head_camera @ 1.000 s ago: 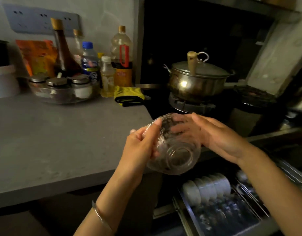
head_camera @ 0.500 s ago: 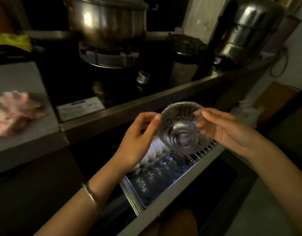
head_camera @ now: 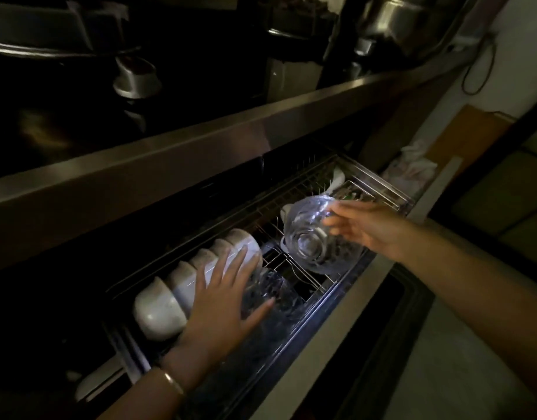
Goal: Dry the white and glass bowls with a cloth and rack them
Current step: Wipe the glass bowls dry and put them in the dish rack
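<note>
Rack (head_camera: pixel 287 266) pulled out below counter edge (head_camera: pixel 200 153). Light poor; right side motion-blurred.

R hand (head_camera: pixel 373 228): holds glass bowl (head_camera: pixel 315 237) by its right wall, fingers laid on the outer surface. Thumb not seen, so grip type unclear. Bowl tipped, base toward camera, over rack's mid section near its front edge. Can't tell if lower rim touches the wires.

L hand (head_camera: pixel 221 301): wide, fingers straight + spread, holds nothing. Rests across white bowls (head_camera: pixel 161 307) (row on their sides, back-left of rack) and racked glass bowls (head_camera: pixel 273 292) just beside them, front-left.

No cloth in view.

Step, judged: seating the glass bowl at the free end of the glass row, L hand steadying what's racked.

Risks:
1. One-hand hold on smooth, poss. damp glass → slip. A drop onto wires or front edge → chip/break.
2. Bowl sits near front edge. If rim lands on the rail, not betw. wires, it may roll off toward the floor.
3. Glass-on-glass knock if brought in fast. Clear edges are hard to judge in this light.
4. L hand leaning on white bowls → sideways push could shift the row toward rack's left end.
5. L fingers lie next to the landing gap → pinch betw. bowls.

Opinion: lower slowly and let go only once the wires carry it.
</note>
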The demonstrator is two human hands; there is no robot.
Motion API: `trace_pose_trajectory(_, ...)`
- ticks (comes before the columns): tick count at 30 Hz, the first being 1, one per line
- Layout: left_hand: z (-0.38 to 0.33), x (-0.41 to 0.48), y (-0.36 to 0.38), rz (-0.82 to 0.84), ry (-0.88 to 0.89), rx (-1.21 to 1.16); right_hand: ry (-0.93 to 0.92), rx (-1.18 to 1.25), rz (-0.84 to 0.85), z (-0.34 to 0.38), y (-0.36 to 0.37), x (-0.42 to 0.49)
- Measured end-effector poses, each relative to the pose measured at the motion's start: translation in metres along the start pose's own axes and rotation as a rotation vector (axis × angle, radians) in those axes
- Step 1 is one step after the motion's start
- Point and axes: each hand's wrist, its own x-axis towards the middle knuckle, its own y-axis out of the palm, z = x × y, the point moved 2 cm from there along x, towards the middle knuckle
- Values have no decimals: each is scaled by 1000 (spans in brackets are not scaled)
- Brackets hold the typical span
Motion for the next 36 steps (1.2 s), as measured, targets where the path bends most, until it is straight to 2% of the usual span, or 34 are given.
trace_pose_trajectory(9, 15, 14, 54, 52, -45, 47, 242, -194, 94, -42, 20, 62)
trace_pose_trajectory(15, 17, 12, 60, 11, -65, 15, 378, -246, 64, -48, 28, 83)
trace_pose_trajectory(20, 17, 13, 60, 19, -71, 29, 495, -302, 147, -64, 38, 93)
trace_pose_trajectory(31, 17, 14, 59, 35, -93, 11, 416, -417, 275, -71, 53, 92)
trace_pose_trajectory(36, 17, 13, 57, 26, -85, 12, 354, -556, 411, -66, 66, 79)
